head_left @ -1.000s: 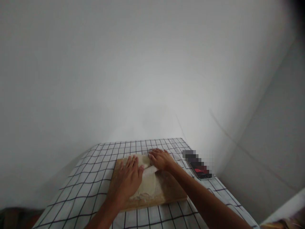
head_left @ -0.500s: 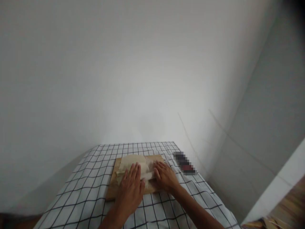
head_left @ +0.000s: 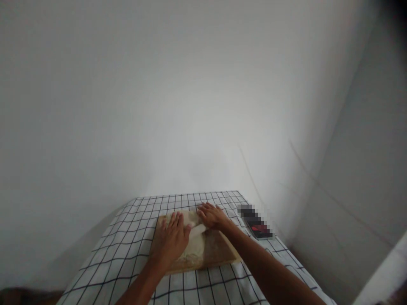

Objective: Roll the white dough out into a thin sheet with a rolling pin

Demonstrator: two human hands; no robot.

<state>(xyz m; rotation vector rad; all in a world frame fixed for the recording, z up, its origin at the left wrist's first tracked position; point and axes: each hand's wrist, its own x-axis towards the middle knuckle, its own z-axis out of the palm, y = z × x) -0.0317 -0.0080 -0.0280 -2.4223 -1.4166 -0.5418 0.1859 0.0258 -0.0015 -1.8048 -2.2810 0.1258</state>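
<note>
A pale rolling pin [head_left: 197,230] lies across a thin, cream-coloured sheet of dough [head_left: 193,249] on a wooden board [head_left: 219,254]. My left hand [head_left: 173,239] rests flat over the pin's left part, fingers stretched forward and slightly apart. On its right end is my right hand [head_left: 211,216], palm down, fingers extended towards the board's far side. Between my hands the pin's middle shows, slanting with its right end farther away. Both ends of the pin are hidden beneath my hands. The dough spreads in front of and behind the pin.
A white cloth with a black grid [head_left: 127,250] covers the table under the board. To the right lies a flat dark object [head_left: 257,222], blurred by pixelation, near the table's edge. White walls [head_left: 197,106] stand behind and to the right.
Both hands and the rolling pin have moved away from me over the dough, the right hand farther, so the pin is more slanted. More dough and board show on the near side.
</note>
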